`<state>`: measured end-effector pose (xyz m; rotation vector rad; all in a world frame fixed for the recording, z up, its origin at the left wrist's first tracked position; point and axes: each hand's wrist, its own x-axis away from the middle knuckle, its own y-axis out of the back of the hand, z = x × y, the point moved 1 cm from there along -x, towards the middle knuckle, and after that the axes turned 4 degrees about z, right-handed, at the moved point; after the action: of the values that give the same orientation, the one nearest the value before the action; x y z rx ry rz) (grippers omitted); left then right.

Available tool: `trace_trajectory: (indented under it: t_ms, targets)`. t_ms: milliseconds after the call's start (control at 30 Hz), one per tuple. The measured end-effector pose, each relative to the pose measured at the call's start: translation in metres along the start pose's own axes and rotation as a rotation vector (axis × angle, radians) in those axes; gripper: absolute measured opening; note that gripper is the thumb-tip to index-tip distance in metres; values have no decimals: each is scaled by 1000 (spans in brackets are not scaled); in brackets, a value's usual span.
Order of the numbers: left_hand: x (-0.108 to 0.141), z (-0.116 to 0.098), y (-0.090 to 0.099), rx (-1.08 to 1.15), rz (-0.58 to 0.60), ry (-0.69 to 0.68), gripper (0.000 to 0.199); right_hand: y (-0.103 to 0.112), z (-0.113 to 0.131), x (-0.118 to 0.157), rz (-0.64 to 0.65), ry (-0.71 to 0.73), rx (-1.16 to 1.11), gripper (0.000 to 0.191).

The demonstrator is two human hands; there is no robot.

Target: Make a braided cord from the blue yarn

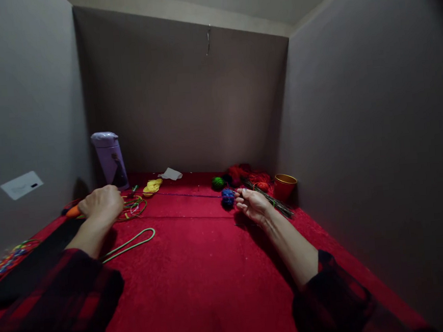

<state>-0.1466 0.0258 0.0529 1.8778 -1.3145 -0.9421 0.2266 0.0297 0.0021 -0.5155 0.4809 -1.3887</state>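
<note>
My left hand [102,202] is closed in a fist, palm down, at the left of the red cloth. From it a thin dark purple yarn strand [177,194] runs taut to the right. My right hand [252,205] is turned palm up with its fingers curled in a pinch at the strand's other end. Just left of those fingertips is a small blue yarn ball [227,199]; whether they touch it I cannot tell. An orange handle-like thing [73,212] shows beside my left hand, partly hidden by it.
A lilac flask [108,162] stands at the back left, near yellow yarn [152,187] and tangled cords [135,208]. A pale green cord loop [135,240] lies in front. At right are a green ball [218,182], thin sticks [282,207] and a red cup [284,187]. Grey walls enclose three sides.
</note>
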Motion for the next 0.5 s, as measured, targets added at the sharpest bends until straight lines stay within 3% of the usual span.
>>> trace_trajectory:
  t_ms: [100,233,333,433,467,500]
  targets:
    - [-2,3,-3,-228,-172,181,20,-2,-1,2,-15,18,47,14]
    - [1,2,-9,-333,-186,74,23,-2,-2,2,-16,35,135,12]
    - [3,-7,-5,-387,-423,156,23,-1,-4,1,25,42,180,9]
    - [10,-31,1,-224,-735,28,31,-4,-8,3,70,51,256,13]
    - [14,-44,0,-111,-768,-46,33,-6,-10,4,76,50,291,16]
    - [19,-58,-4,24,-724,-128,32,-9,-12,6,73,46,328,18]
